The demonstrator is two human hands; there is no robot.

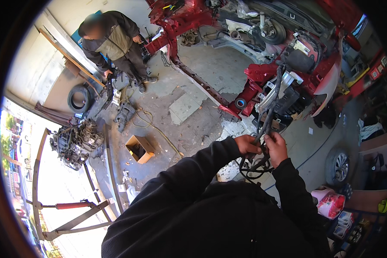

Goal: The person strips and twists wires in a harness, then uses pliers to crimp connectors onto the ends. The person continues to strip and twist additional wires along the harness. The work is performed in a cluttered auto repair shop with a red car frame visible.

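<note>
Pinched by the left hand (pixel 248 145) and right hand (pixel 276 148), the black cable bundle (pixel 269 118), reaching near from the red car (pixel 261 72), looked light, bendy but springy, best held along its thick stretch.

Black-clad to the wrist, our left arm (pixel 176 176) runs long and slanting up toward the right across our torso (pixel 232 215), its elbow well out to the left. Our right arm (pixel 293 185) rises more steeply, leaning left as it climbs. Both hands are bare and meet just beside each other in front of us. Our left grip (pixel 247 145) points rightward, fingers curled closed; our right grip (pixel 277 148) angles up and leftward, fingers bent and drawn together in a pinch.
</note>
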